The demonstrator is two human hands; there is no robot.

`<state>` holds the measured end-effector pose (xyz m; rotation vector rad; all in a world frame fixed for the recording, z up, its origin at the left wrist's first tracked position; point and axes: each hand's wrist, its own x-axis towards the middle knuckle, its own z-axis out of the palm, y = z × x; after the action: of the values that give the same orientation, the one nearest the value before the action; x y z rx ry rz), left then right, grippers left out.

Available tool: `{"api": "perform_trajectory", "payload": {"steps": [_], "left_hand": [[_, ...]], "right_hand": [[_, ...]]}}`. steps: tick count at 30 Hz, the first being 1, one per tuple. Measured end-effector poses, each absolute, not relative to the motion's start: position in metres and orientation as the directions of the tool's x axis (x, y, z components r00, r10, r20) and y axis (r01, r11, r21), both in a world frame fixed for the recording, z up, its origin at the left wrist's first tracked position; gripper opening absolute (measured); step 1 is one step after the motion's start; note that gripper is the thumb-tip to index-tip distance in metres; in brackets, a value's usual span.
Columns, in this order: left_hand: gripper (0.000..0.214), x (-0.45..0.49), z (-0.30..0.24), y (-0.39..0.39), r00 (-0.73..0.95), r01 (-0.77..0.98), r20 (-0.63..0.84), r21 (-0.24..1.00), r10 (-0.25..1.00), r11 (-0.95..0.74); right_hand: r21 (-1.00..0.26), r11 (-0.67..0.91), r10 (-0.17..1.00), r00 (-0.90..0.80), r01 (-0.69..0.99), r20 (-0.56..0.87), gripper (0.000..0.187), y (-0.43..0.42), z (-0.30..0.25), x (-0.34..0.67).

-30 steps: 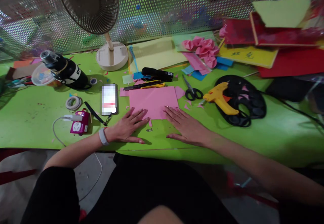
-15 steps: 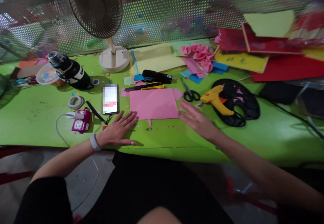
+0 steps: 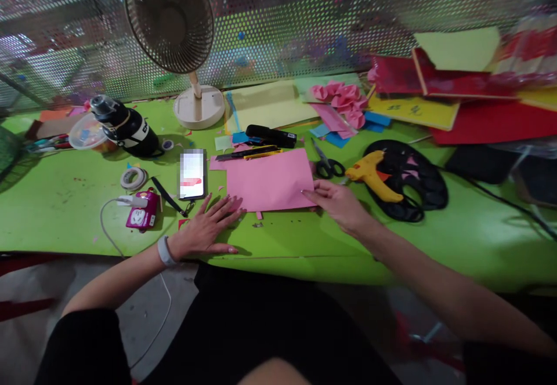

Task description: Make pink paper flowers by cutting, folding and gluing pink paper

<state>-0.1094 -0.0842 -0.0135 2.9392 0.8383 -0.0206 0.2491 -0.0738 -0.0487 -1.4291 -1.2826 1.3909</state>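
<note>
A pink sheet of paper [image 3: 270, 181] lies before me on the green table, its right side slightly raised. My right hand [image 3: 337, 202] pinches the sheet's lower right corner between thumb and fingers. Flat on the table, my left hand [image 3: 206, 228] has its fingers spread, with the fingertips on the sheet's lower left corner. Just beyond the sheet's top edge are a utility knife [image 3: 261, 152] and a black stapler [image 3: 272, 135]. Black scissors [image 3: 328, 163] rest to its right, and a phone [image 3: 192, 173] with a lit screen to its left.
Farther right, a yellow glue gun [image 3: 375, 176] lies on a black palette [image 3: 424, 182]. Pink paper flowers [image 3: 342, 98] and red and yellow sheets fill the back right. A fan [image 3: 199, 108], a black bottle [image 3: 126, 127], tape [image 3: 133, 178] and a purple power adapter [image 3: 141, 214] stand left.
My right hand has gone from open beside the sheet to pinching its lower right corner, and that side has lifted a little. My left hand stays flat at the lower left corner.
</note>
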Motion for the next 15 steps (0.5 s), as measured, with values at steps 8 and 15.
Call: {"api": "perform_trajectory", "payload": {"steps": [8,15], "left_hand": [[0.059,-0.078,0.003,-0.043,0.669,0.704,0.206,0.134,0.714,-0.698],[0.081,-0.062,0.019,-0.027,0.665,0.622,0.353,0.228,0.658,-0.750]], "right_hand": [[-0.972,-0.209,0.967,0.126,-0.108,-0.222,0.040,-0.031,-0.038,0.243],[-0.966,-0.078,0.983,0.142,-0.245,-0.116,0.039,-0.032,0.004,0.249]]}}
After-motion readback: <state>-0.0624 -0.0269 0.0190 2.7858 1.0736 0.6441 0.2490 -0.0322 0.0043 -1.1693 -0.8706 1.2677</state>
